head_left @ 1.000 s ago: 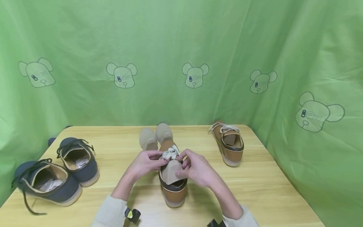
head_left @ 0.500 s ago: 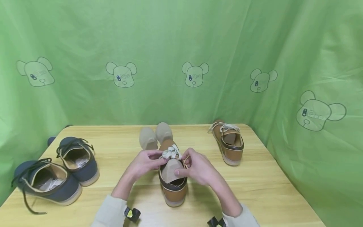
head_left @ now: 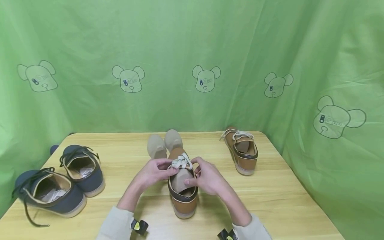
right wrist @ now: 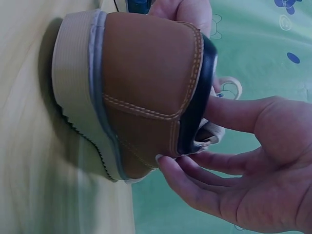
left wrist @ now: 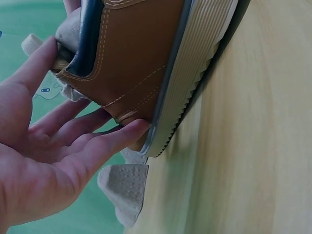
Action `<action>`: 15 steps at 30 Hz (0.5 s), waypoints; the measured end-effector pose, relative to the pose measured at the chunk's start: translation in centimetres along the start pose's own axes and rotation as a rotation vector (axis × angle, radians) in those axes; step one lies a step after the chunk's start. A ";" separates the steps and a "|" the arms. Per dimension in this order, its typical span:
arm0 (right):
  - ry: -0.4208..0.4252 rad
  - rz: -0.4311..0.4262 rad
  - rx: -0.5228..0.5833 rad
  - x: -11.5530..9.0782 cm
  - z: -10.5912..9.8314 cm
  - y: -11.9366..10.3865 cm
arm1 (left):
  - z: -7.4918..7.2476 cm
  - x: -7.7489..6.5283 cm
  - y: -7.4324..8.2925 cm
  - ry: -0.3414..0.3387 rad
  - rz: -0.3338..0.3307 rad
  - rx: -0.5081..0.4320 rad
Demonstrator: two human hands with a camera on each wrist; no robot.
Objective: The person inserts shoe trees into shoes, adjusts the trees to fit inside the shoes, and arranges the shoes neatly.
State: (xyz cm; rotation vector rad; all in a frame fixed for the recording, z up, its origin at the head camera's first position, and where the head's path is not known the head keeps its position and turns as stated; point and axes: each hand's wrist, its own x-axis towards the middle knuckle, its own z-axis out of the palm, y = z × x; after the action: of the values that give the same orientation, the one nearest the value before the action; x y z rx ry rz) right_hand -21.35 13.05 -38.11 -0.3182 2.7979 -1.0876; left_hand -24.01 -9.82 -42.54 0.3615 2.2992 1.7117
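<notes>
A brown leather lace-up shoe (head_left: pixel 183 207) with a dark collar stands mid-table, its heel toward me. Pale laces (head_left: pixel 181 161) are tied across its front, and a grey-beige, tongue-like flap (head_left: pixel 179 181) lies in the opening. My left hand (head_left: pixel 154 173) grips the left side of the shoe just below the laces, thumb at the opening's edge and fingers along the outside. On the opposite side my right hand (head_left: pixel 210 176) holds the shoe, its thumb over the flap and its fingers at the collar (right wrist: pixel 195 112). The shoe's sole (left wrist: pixel 195 73) shows in the left wrist view.
Two grey-beige moulded shoe forms (head_left: pixel 156 146) stand behind the held shoe. A matching brown shoe (head_left: pixel 244 156) is at the back right. Two navy shoes with dark laces (head_left: pixel 57 200) sit at the left. A green curtain (head_left: pixel 168 50) surrounds the wooden table (head_left: pixel 270 206).
The flap has shifted slightly deeper into the shoe's opening under my right thumb. My right hand has moved slightly; my left hand and the shoe have stayed nearly in place.
</notes>
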 end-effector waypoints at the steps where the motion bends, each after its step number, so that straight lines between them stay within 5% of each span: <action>1: 0.003 0.002 0.003 0.1 0.1 0.1 | 0.0 -0.1 0.1 -0.005 0.004 0.017; 15: 0.057 0.007 0.035 0.8 1.0 0.9 | 0.6 -0.6 1.2 -0.049 0.067 0.130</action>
State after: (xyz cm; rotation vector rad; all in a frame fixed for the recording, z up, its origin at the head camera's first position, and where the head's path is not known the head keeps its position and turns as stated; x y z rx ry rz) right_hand -22.11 12.88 -39.46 -0.2784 2.8236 -1.1612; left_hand -23.19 -9.17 -41.52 0.5052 2.3948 1.5681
